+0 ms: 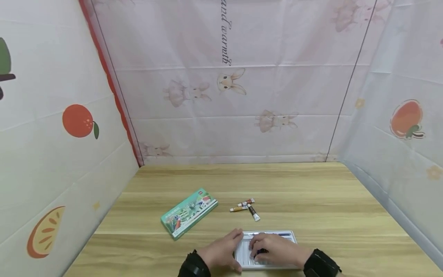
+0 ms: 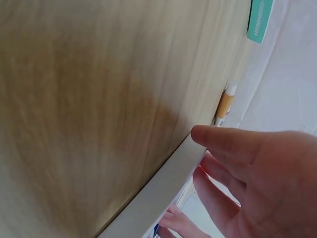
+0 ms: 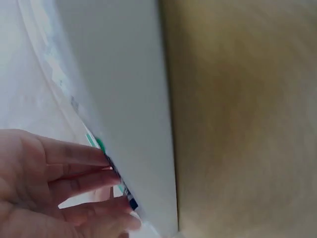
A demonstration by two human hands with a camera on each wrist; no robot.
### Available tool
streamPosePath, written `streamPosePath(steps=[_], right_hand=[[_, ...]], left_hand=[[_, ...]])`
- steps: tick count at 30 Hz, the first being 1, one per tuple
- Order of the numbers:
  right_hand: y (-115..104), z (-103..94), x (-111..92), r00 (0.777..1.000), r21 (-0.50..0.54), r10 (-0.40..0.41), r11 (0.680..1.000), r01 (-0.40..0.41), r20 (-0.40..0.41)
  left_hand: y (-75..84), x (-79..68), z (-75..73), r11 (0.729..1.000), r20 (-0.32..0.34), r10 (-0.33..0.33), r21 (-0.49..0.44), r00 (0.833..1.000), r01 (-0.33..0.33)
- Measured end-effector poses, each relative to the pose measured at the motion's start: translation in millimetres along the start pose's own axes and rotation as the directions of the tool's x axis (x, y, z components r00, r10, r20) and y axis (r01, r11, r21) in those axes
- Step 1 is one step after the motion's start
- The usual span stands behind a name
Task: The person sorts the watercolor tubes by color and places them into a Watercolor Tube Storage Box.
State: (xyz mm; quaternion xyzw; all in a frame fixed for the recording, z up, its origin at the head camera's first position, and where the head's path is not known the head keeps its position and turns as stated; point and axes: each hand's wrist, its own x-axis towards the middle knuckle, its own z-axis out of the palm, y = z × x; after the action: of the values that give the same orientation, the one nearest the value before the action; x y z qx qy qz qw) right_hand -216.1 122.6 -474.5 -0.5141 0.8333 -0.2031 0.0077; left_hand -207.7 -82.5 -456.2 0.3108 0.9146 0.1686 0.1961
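Note:
A shallow white plastic tray point(image 1: 246, 254) with paint tubes in its slots lies near the table's front edge. My left hand point(image 1: 222, 248) holds the tray at its left end; in the left wrist view the fingertips meet its white side wall point(image 2: 156, 196). My right hand point(image 1: 275, 248) reaches over the tray, fingers curled down around a dark blue paint tube point(image 1: 262, 251). In the right wrist view the tube's dark end point(image 3: 132, 203) shows by the fingertips, and the rest is partly hidden.
Beyond the tray lie three loose paint tubes: a reddish-brown one point(image 1: 246, 202), an ochre one point(image 1: 238, 209) and a black one point(image 1: 253, 212). A green printed box point(image 1: 189, 213) lies to their left. Printed cloths point(image 1: 221, 138) hang around the wooden table point(image 1: 311, 200).

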Motion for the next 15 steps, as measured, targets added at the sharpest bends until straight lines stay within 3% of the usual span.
streamPosePath(steps=[6,12,15], right_hand=[[-0.4,-2.0,9.2,0.999,-0.129,-0.039,0.991,0.035,-0.025],[2.5,-11.2,19.1,0.999,-0.042,0.004,0.999,-0.006,-0.051],[12.0,-18.7,29.4,0.993,-0.057,0.064,0.996,-0.07,-0.095]], left_hand=[[-1.7,-0.5,-5.1,0.999,-0.024,-0.029,-0.017,0.999,0.029],[-4.2,0.8,-2.5,1.0,-0.015,0.002,0.011,1.0,-0.002],[-5.3,2.7,1.7,0.999,-0.008,0.04,0.031,0.999,-0.04]])
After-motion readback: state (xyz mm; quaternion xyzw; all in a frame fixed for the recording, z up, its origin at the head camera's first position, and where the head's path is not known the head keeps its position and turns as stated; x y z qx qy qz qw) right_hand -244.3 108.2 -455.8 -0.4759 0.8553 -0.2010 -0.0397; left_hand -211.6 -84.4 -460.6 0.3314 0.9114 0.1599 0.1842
